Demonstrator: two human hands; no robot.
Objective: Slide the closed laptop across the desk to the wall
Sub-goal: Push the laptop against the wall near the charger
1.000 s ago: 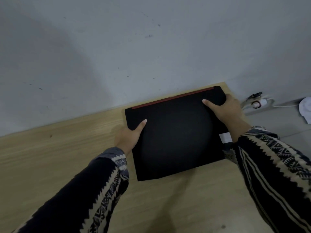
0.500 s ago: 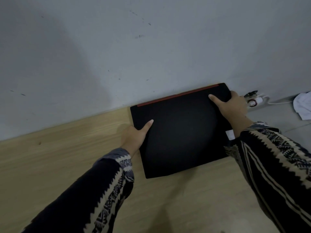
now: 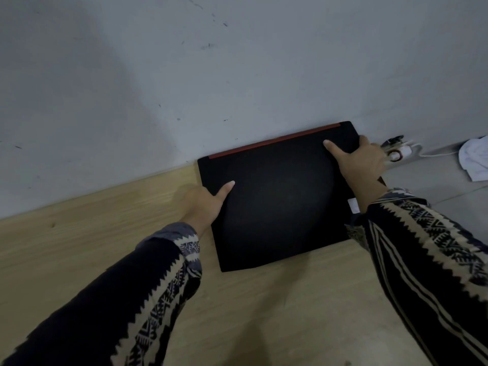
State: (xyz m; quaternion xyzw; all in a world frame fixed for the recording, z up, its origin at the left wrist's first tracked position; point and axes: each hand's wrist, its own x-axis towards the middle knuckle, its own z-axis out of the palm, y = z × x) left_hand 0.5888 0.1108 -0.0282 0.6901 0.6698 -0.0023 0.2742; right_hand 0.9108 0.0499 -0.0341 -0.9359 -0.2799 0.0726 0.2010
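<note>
A closed black laptop (image 3: 277, 196) with a red strip along its far edge lies flat on the light wooden desk (image 3: 92, 233). Its far edge touches the grey wall (image 3: 237, 75). My left hand (image 3: 206, 204) grips the laptop's left side, thumb on the lid. My right hand (image 3: 361, 159) holds the far right corner, thumb on top and fingers wrapped over the edge. A white sticker shows near the laptop's right edge by my sleeve.
Past the desk's right end, on the grey floor, lie a white power strip with a cable (image 3: 398, 151) and a crumpled white cloth (image 3: 475, 159). The desk runs on to the left and towards me.
The laptop has slid away from me with both hands on it, and its red edge now meets the wall. My grip on both sides is unchanged.
</note>
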